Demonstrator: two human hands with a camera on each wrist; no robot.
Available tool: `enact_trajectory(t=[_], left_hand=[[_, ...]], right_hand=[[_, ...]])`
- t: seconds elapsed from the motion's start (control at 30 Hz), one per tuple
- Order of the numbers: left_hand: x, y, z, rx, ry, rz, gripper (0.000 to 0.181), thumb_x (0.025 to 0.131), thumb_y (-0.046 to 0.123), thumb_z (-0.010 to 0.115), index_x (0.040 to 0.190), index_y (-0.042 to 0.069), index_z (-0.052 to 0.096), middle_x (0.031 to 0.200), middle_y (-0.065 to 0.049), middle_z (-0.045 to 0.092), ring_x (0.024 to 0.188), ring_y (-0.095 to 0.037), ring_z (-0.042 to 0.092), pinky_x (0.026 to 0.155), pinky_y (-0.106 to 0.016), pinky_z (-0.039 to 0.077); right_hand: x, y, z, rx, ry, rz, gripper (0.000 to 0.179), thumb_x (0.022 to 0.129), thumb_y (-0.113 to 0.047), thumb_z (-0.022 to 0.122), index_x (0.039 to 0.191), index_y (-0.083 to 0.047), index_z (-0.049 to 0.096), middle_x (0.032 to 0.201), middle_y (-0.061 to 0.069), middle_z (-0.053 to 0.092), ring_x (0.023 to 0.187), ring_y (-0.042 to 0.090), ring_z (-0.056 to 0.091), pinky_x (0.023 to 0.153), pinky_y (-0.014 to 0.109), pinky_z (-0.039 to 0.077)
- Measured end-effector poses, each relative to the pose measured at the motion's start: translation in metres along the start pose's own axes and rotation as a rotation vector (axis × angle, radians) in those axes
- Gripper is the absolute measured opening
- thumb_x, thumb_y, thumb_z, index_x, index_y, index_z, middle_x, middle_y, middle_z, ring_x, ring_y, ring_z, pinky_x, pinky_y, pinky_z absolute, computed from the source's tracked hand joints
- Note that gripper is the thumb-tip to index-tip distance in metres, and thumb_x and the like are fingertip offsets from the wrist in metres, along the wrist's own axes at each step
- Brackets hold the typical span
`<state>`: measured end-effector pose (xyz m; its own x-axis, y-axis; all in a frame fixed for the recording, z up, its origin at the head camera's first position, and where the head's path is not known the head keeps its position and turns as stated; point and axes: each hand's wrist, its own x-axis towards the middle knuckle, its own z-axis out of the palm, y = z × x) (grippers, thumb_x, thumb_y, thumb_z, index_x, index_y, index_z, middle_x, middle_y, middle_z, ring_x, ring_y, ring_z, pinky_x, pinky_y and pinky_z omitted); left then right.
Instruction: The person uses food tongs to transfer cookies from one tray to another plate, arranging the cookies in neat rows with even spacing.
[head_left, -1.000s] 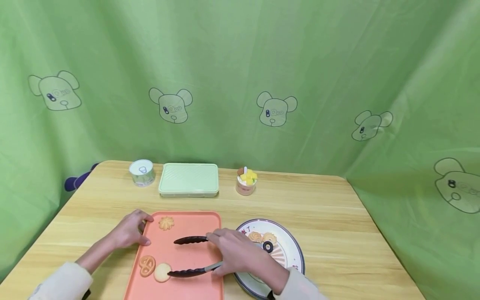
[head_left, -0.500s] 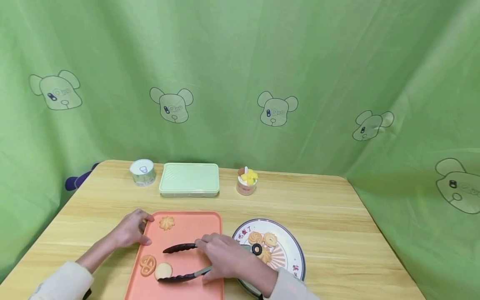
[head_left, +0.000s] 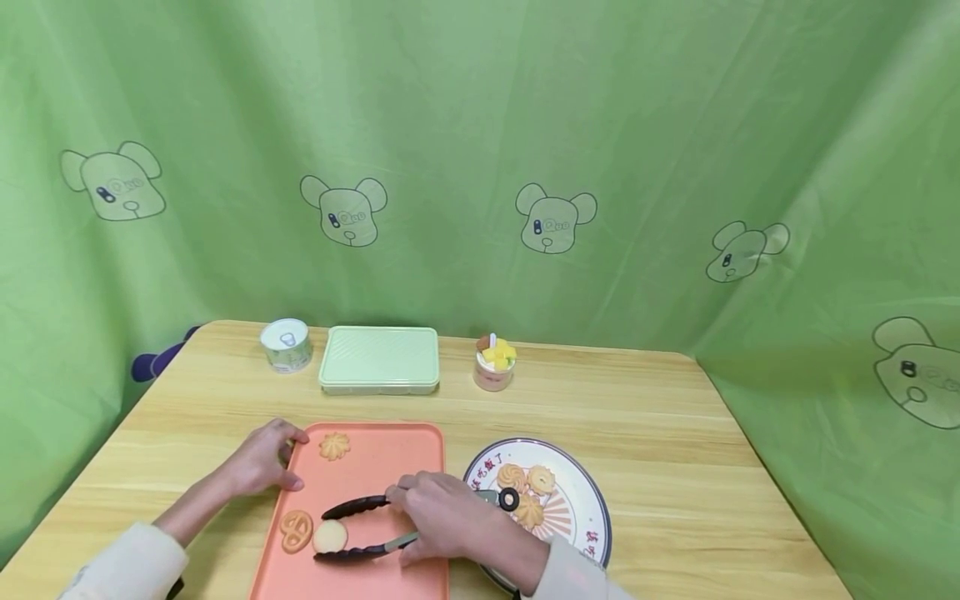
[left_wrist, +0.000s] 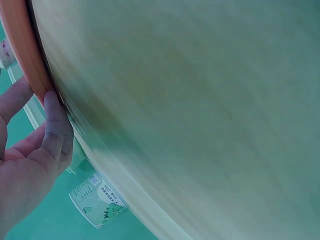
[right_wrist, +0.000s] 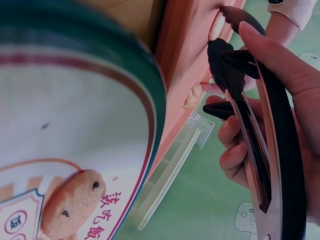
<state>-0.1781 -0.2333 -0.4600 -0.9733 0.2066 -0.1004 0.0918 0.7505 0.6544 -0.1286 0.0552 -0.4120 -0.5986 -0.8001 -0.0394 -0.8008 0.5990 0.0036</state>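
Round cookie [head_left: 330, 536] lies on the coral tray [head_left: 397, 467], between the black tips of the tongs [head_left: 367, 503]; lower tip overlaps its near edge, upper tip sits close to its far edge (firm contact on both sides cannot be told); right hand [head_left: 442, 512] grips the tongs, fingers and thumb curled round the two arms, which stand clearly parted; left hand [head_left: 266, 458] holds the tray's rim at the far left corner, thumb and fingers bent about it.

Just left of the round cookie, a pretzel cookie [head_left: 297, 531]; near the far left corner, a flower-shaped cookie [head_left: 334, 447]; right of the tray, a patterned plate [head_left: 581, 500] bearing three cookies [head_left: 529, 511] (partly under the right forearm); at the table's [head_left: 675, 433] far side, left to right: can [head_left: 286, 350], pale green box [head_left: 378, 357], dessert cup [head_left: 493, 375].
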Motion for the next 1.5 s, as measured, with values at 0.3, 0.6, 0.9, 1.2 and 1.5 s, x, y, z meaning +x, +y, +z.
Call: enact_trajectory(t=[0.3, 0.6, 0.9, 1.2, 1.5], left_hand=[[0.001, -0.002, 0.0, 0.0, -0.004, 0.009, 0.064, 0.056, 0.004, 0.086, 0.112, -0.009, 0.058, 0.101, -0.016, 0.054, 0.082, -0.019, 0.058, 0.065, -0.027, 0.05], [0.0, -0.002, 0.0, 0.002, -0.007, 0.017, 0.064, 0.056, 0.006, 0.086, 0.112, -0.009, 0.058, 0.102, -0.016, 0.054, 0.082, -0.019, 0.058, 0.065, -0.027, 0.05], [-0.001, -0.002, 0.0, 0.001, -0.002, 0.031, 0.062, 0.057, 0.005, 0.087, 0.111, -0.009, 0.059, 0.102, -0.016, 0.054, 0.082, -0.019, 0.058, 0.064, -0.026, 0.049], [0.0, -0.002, -0.001, 0.0, -0.003, 0.03, 0.064, 0.056, 0.005, 0.086, 0.111, -0.01, 0.058, 0.102, -0.016, 0.054, 0.082, -0.019, 0.058, 0.065, -0.027, 0.05], [0.001, -0.001, -0.001, -0.002, -0.009, 0.019, 0.065, 0.056, 0.005, 0.086, 0.112, -0.01, 0.058, 0.102, -0.017, 0.054, 0.082, -0.019, 0.058, 0.066, -0.028, 0.051]], right_hand=[[0.0, 0.001, -0.002, 0.012, -0.029, 0.036, 0.06, 0.064, -0.054, 0.08, 0.107, -0.018, 0.063, 0.091, -0.01, 0.061, 0.074, 0.002, 0.05, 0.064, 0.016, 0.044], [0.001, 0.002, -0.003, -0.017, 0.009, -0.007, 0.053, 0.064, -0.05, 0.081, 0.102, -0.019, 0.063, 0.085, -0.012, 0.059, 0.071, 0.002, 0.049, 0.06, 0.016, 0.04], [0.001, 0.003, -0.004, -0.028, 0.017, -0.011, 0.045, 0.065, -0.048, 0.081, 0.096, -0.02, 0.063, 0.078, -0.013, 0.055, 0.066, 0.001, 0.046, 0.056, 0.015, 0.037], [-0.006, 0.016, -0.012, -0.001, 0.005, 0.038, 0.045, 0.068, -0.045, 0.08, 0.1, -0.018, 0.063, 0.083, -0.011, 0.059, 0.068, 0.002, 0.048, 0.06, 0.017, 0.042], [-0.024, 0.035, -0.021, 0.057, -0.011, 0.135, 0.054, 0.071, -0.044, 0.08, 0.114, -0.016, 0.063, 0.099, -0.005, 0.065, 0.081, 0.005, 0.058, 0.069, 0.021, 0.051]])
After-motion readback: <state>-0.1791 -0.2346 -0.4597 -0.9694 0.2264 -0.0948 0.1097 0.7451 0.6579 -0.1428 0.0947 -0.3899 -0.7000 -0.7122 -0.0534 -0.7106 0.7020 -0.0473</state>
